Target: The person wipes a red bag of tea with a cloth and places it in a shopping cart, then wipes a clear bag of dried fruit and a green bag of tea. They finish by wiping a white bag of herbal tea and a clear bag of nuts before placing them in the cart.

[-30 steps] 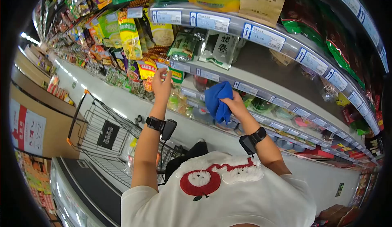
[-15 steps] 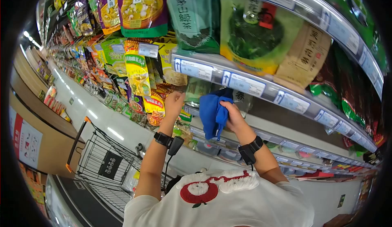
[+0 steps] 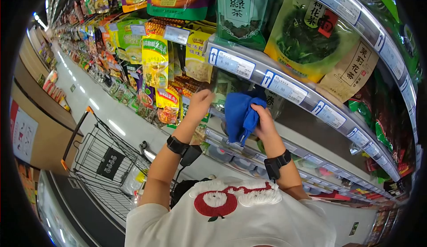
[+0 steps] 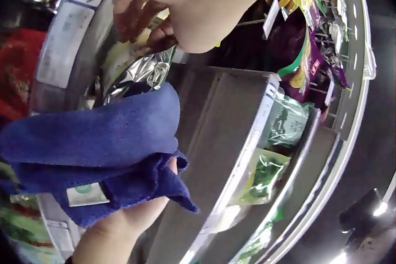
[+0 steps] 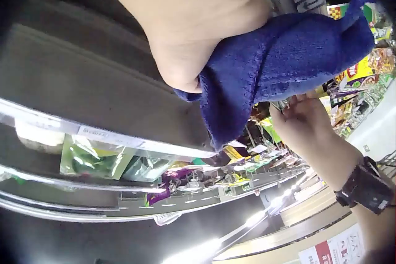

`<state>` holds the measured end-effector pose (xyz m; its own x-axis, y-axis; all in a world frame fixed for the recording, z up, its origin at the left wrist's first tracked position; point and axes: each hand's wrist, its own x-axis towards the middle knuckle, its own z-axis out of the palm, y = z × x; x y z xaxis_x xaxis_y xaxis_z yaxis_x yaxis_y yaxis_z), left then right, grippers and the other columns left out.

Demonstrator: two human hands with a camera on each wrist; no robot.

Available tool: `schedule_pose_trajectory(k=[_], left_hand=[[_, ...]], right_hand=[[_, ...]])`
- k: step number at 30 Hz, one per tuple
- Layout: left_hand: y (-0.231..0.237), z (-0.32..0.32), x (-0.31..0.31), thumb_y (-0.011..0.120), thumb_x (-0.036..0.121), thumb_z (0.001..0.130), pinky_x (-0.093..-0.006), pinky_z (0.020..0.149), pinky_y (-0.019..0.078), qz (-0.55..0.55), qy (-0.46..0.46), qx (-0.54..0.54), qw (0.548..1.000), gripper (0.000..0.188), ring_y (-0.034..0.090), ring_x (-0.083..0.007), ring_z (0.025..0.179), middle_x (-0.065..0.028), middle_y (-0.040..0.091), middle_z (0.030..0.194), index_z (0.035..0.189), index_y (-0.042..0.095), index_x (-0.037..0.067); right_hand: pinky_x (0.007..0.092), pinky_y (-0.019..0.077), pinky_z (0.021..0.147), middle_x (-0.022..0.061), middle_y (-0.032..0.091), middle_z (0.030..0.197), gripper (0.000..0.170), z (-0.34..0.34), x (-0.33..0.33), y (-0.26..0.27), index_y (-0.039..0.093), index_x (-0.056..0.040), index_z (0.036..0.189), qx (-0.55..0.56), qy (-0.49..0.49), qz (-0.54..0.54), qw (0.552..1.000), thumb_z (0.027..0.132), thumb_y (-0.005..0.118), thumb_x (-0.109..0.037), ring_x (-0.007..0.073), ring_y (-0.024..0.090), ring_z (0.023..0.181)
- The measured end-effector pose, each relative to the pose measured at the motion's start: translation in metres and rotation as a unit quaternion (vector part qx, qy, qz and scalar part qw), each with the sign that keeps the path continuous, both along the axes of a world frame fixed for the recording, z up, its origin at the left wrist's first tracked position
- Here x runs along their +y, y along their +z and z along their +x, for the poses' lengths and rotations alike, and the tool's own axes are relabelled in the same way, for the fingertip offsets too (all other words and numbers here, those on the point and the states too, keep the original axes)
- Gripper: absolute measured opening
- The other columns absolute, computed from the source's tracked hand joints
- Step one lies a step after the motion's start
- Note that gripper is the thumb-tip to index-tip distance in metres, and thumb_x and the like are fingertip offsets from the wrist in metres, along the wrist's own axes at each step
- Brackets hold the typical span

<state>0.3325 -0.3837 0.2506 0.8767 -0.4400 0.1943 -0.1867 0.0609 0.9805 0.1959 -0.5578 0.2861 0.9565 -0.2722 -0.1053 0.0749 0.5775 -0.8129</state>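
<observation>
My right hand (image 3: pixel 266 123) grips a bunched blue cloth (image 3: pixel 239 114) in front of a shelf; a small white label shows on the cloth (image 4: pixel 93 137) in the left wrist view. My left hand (image 3: pixel 200 105) is just left of it, fingers curled at the edge of a green tea bag (image 3: pixel 225 87). In the left wrist view that hand (image 4: pixel 185 10) pinches the bag, whose crinkled silver foil (image 4: pixel 148 71) shows below the fingers. Behind the cloth stands another bag with dark lettering (image 3: pixel 273 101), partly hidden.
Larger tea bags (image 3: pixel 242 16) stand on the shelf above, behind a curved price-label strip (image 3: pixel 280 84). Yellow seasoning packets (image 3: pixel 155 62) hang to the left. A wire shopping cart (image 3: pixel 109 158) stands at lower left, with a few goods in it.
The left hand has gone from loosely raised fingers to pinching the bag. The right hand has brought the cloth up against the shelf front. The head view has shifted, showing more of the upper shelf.
</observation>
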Motion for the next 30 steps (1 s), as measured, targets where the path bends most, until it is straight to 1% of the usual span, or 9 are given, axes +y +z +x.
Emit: schedule_pose_trajectory(k=[5, 8, 10, 13, 19, 22, 24, 25, 30], left_hand=[[0.032, -0.037, 0.022, 0.053, 0.012, 0.084, -0.0195, 0.051, 0.0366, -0.073, -0.050, 0.121, 0.989, 0.010, 0.045, -0.0028, 0.061, 0.0058, 0.048, 0.069, 0.075, 0.055, 0.008], [0.046, -0.060, 0.034, 0.053, 0.010, 0.084, -0.0204, 0.053, 0.0391, -0.097, -0.027, 0.207, 0.973, 0.009, 0.050, -0.0050, 0.065, 0.0038, 0.051, 0.072, 0.077, 0.057, 0.008], [0.027, -0.067, 0.033, 0.054, 0.012, 0.084, -0.0224, 0.058, 0.0405, -0.189, -0.072, 0.221, 0.954, 0.007, 0.051, -0.0074, 0.069, 0.0025, 0.054, 0.075, 0.080, 0.058, 0.008], [0.028, -0.093, 0.030, 0.055, 0.016, 0.082, -0.0210, 0.058, 0.0378, -0.218, -0.096, 0.221, 0.946, 0.009, 0.048, -0.0061, 0.065, 0.0046, 0.052, 0.072, 0.078, 0.059, 0.010], [0.013, -0.146, 0.017, 0.052, 0.011, 0.084, -0.0235, 0.065, 0.0408, -0.149, -0.102, 0.218, 0.959, 0.010, 0.050, -0.0084, 0.070, 0.0021, 0.052, 0.072, 0.076, 0.056, 0.006], [0.009, -0.183, 0.019, 0.053, 0.008, 0.084, -0.0240, 0.069, 0.0433, -0.175, -0.130, 0.248, 0.944, 0.007, 0.054, -0.0092, 0.074, 0.0002, 0.056, 0.077, 0.081, 0.057, 0.004], [0.008, -0.208, 0.023, 0.054, 0.008, 0.084, -0.0229, 0.069, 0.0431, -0.168, -0.116, 0.275, 0.940, 0.007, 0.055, -0.0085, 0.075, 0.0000, 0.057, 0.078, 0.082, 0.058, 0.004], [0.005, -0.220, 0.021, 0.053, 0.015, 0.085, -0.0222, 0.058, 0.0434, -0.152, -0.083, 0.237, 0.956, 0.013, 0.053, -0.0060, 0.065, 0.0037, 0.053, 0.069, 0.074, 0.057, 0.009], [0.017, -0.262, 0.039, 0.054, 0.015, 0.084, -0.0215, 0.056, 0.0407, -0.159, -0.054, 0.249, 0.954, 0.012, 0.051, -0.0045, 0.066, 0.0047, 0.052, 0.069, 0.075, 0.057, 0.009]], right_hand=[[0.0338, 0.0386, 0.096, 0.0161, 0.049, 0.124, 0.050, -0.057, -0.006, 0.029, 0.046, 0.0044, 0.119, -0.128, 0.027, -0.192, 0.973, 0.078, 0.061, -0.021, 0.0234, 0.049, 0.112], [0.0352, 0.0396, 0.094, 0.0147, 0.047, 0.127, 0.053, -0.122, 0.000, 0.101, 0.046, 0.0038, 0.121, -0.277, 0.090, -0.219, 0.931, 0.076, 0.060, -0.018, 0.0223, 0.046, 0.116], [0.0364, 0.0398, 0.093, 0.0127, 0.045, 0.130, 0.052, -0.168, -0.003, 0.141, 0.045, 0.0026, 0.123, -0.440, 0.158, -0.235, 0.852, 0.075, 0.057, -0.013, 0.0206, 0.043, 0.119], [0.0381, 0.0400, 0.091, 0.0095, 0.042, 0.133, 0.052, -0.208, -0.002, 0.178, 0.045, 0.0008, 0.125, -0.674, 0.245, -0.196, 0.668, 0.073, 0.053, -0.005, 0.0179, 0.039, 0.123], [0.0416, 0.0405, 0.087, 0.0033, 0.036, 0.141, 0.060, -0.241, 0.001, 0.187, 0.044, -0.0027, 0.129, -0.856, 0.302, -0.029, 0.418, 0.070, 0.045, 0.011, 0.0127, 0.031, 0.131], [0.0388, 0.0462, 0.085, 0.0077, 0.036, 0.139, 0.053, -0.308, -0.007, 0.189, 0.047, 0.0042, 0.123, -0.781, 0.202, -0.195, 0.559, 0.071, 0.046, 0.012, 0.0176, 0.037, 0.127], [0.0369, 0.0464, 0.087, 0.0117, 0.041, 0.133, 0.050, -0.328, -0.012, 0.185, 0.045, 0.0054, 0.124, -0.747, 0.162, -0.228, 0.603, 0.075, 0.046, 0.009, 0.0195, 0.045, 0.108], [0.0363, 0.0464, 0.085, 0.0118, 0.042, 0.130, 0.047, -0.332, -0.014, 0.184, 0.046, 0.0050, 0.122, -0.743, 0.165, -0.231, 0.606, 0.075, 0.047, 0.008, 0.0193, 0.046, 0.105], [0.0330, 0.0462, 0.075, 0.0122, 0.049, 0.115, 0.034, -0.328, -0.019, 0.174, 0.049, 0.0034, 0.111, -0.748, 0.200, -0.181, 0.606, 0.077, 0.049, 0.002, 0.0183, 0.050, 0.093]])
